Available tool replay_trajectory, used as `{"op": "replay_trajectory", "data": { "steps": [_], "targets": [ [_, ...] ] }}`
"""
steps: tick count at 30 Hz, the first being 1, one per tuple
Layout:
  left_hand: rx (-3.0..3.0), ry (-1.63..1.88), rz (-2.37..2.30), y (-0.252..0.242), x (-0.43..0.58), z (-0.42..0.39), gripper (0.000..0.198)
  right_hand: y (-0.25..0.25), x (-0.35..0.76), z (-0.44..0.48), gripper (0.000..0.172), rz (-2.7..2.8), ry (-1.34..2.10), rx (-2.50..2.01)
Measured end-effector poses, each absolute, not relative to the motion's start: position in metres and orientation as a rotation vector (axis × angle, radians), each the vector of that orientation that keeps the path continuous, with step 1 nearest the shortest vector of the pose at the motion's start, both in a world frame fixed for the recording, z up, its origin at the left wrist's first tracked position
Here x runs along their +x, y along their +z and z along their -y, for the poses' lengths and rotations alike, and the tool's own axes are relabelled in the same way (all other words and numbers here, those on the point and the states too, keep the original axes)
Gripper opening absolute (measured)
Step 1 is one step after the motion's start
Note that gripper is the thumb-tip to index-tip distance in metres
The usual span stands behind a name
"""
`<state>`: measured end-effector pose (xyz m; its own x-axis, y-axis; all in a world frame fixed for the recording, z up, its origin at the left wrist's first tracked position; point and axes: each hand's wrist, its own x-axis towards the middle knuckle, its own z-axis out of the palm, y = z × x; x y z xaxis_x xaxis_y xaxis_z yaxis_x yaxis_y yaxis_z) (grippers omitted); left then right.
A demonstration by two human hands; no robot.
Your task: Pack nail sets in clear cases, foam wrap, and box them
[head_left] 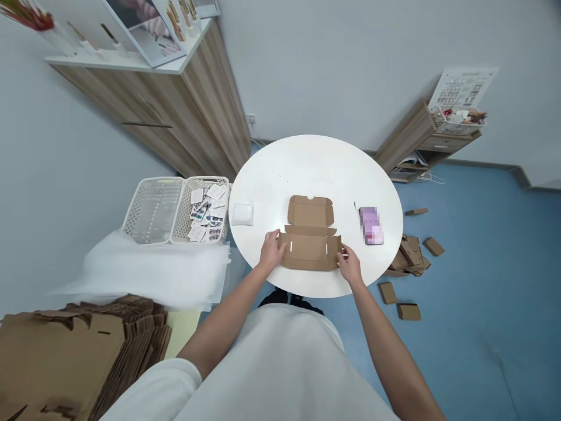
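Note:
An unfolded brown cardboard box (309,248) lies on the round white table (315,166) in front of me, its lid panel stretched away from me and its side flaps partly raised. My left hand (272,251) is closed on the left side flap, thumb on the inner face. At the right end, my right hand (349,264) pinches the opposite flap between thumb and fingers. A white folded packet (242,214) rests left of the box. To the right lies a purple pixelated item (371,225), beside a tiny dark object.
Left of the table stand white baskets (205,181), one with carded small items. Nearer are white wrapping sheets (153,269) and a stack of flat cardboard (65,356). Several brown boxes (409,311) lie on the blue floor to the right. Wooden cabinets (214,88) flank the wall.

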<state>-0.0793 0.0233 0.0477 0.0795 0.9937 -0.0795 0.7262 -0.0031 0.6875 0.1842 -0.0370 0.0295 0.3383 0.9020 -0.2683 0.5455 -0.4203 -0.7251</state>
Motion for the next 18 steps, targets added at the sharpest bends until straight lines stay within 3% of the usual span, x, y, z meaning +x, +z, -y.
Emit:
{"op": "replay_trajectory", "data": {
  "steps": [4,8,18],
  "targets": [
    [2.129,0.423,-1.540,0.060,-0.076,-0.007,0.051,0.028,0.182,0.040,0.060,1.262,0.679,-2.189],
    [2.313,0.175,-1.242,0.056,-0.068,0.011,0.053,0.033,0.181,0.032,0.060,1.354,0.526,-2.266],
    [2.343,0.058,-1.299,0.034,-0.053,0.011,0.041,0.044,0.193,-0.045,0.054,1.481,0.898,-2.093]
  ]
}}
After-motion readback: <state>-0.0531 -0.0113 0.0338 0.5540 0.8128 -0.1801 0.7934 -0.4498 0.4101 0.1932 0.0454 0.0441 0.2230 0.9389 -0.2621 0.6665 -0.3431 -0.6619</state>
